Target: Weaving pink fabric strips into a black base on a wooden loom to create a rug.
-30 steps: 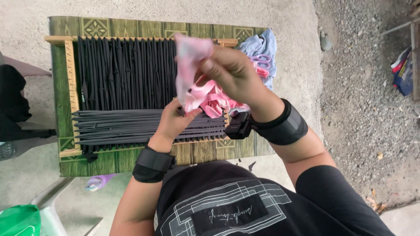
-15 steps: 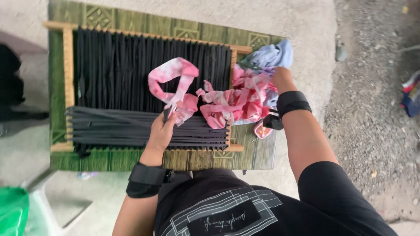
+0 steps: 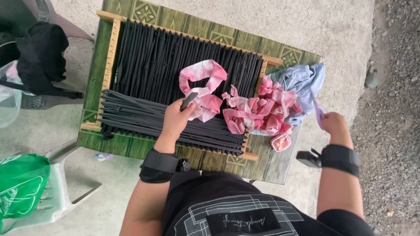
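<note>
L hand (image 3: pixel 176 119): grip clamped on near end of pink tie-dye strip (image 3: pixel 202 87), fingers pinch it w/ a black slat; hand rests on black slat stack.
Pink strip: lies looped over the black slats (image 3: pixel 148 65), approx mid-frame, far end curling back toward the cloth pile.
R hand (image 3: pixel 333 123): off the counter's right edge, grip closed on a small lilac scrap (image 3: pixel 319 112); black wrist band on each arm.
Cloth pile: pink strips (image 3: pixel 262 113) heaped at frame's right side, touching pale blue cloth (image 3: pixel 302 83) behind.
Frame: wooden frame (image 3: pixel 110 48) holds slats, sits on green counter (image 3: pixel 210 37).
Small pink pouch (image 3: pixel 281 142): just beside pile, near counter edge.
Left side: green bag (image 3: pixel 19 188) on white chair.
</note>
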